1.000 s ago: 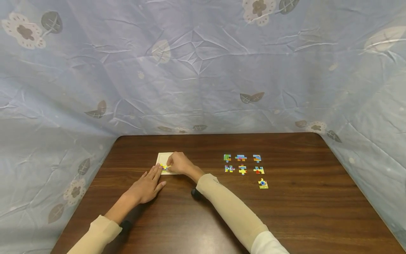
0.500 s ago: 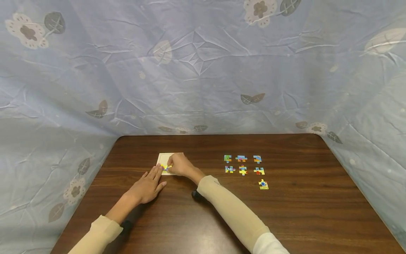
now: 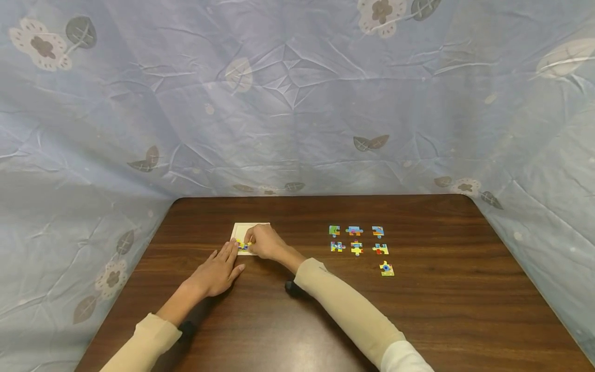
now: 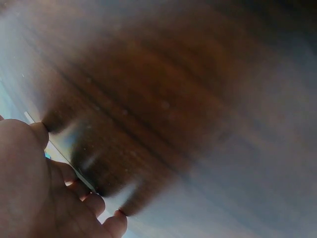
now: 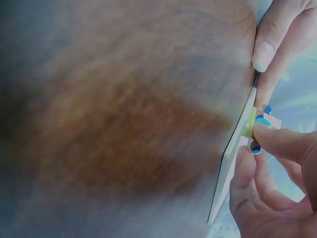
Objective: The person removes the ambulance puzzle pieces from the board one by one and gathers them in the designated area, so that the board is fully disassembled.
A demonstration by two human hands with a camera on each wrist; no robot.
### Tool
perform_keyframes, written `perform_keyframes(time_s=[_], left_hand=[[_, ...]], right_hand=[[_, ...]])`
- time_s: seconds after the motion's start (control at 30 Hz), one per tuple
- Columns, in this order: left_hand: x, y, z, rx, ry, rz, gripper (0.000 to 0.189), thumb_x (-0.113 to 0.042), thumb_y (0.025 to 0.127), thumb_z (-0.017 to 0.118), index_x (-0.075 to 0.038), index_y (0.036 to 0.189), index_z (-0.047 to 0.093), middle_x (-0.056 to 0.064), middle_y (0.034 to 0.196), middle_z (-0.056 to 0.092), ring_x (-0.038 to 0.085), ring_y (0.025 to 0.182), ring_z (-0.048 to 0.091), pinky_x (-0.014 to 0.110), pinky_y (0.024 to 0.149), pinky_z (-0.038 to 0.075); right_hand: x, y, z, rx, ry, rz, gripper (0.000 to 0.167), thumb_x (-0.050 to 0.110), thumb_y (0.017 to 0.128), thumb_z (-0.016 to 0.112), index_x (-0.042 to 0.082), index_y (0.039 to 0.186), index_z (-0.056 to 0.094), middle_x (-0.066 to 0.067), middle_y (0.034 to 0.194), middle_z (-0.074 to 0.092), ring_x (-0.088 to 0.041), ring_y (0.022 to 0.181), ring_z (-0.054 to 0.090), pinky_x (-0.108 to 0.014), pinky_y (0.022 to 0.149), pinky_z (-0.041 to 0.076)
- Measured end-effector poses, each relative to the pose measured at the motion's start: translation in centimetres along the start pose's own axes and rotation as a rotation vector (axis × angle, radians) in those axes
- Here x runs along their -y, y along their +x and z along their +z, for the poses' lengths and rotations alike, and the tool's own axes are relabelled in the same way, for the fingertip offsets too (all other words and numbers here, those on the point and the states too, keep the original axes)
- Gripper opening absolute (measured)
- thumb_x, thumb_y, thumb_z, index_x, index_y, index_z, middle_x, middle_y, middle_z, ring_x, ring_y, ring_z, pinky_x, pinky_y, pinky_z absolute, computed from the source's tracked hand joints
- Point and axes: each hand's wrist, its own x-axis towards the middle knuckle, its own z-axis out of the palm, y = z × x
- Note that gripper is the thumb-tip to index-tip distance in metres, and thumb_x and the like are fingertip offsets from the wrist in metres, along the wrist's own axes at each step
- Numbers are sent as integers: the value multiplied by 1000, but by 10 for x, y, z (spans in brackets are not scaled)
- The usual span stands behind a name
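Observation:
A small white puzzle tray (image 3: 240, 229) lies on the table's left half. My left hand (image 3: 216, 273) reaches to the tray's near left corner, fingers stretched out and fingertips on its rim. In the left wrist view the left hand (image 4: 25, 183) covers most of the tray's edge. Over the tray's near side, my right hand (image 3: 267, 242) pinches a jigsaw piece (image 5: 260, 120) between thumb and fingers, low against the tray. Yellow and purple jigsaw artwork (image 3: 240, 245) shows between the two hands; the right fingers hide part of it.
Several loose jigsaw pieces lie in rows to the right, among them a green one (image 3: 334, 231), a blue one (image 3: 354, 230) and a yellow one (image 3: 356, 248). One piece (image 3: 386, 268) lies nearer the front. A floral curtain (image 3: 297, 129) hangs behind the brown table (image 3: 441, 310).
My right hand shifts slightly at the tray, and a bit more of the jigsaw piece's blue print shows by its fingertips. The left hand holds still. The loose pieces are unmoved.

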Motion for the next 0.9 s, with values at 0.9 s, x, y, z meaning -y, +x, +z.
perform_keyframes(time_s=[0.9], left_hand=[[0, 0, 2, 8, 0, -5, 73, -42, 115, 37, 7, 165, 15, 26, 176, 9, 46, 163, 16, 68, 129, 21]], right_hand=[[-43, -69, -137, -83, 245, 1, 11, 18, 98, 77, 14, 105, 84, -1, 97, 83, -8, 80, 76, -28, 70, 62]])
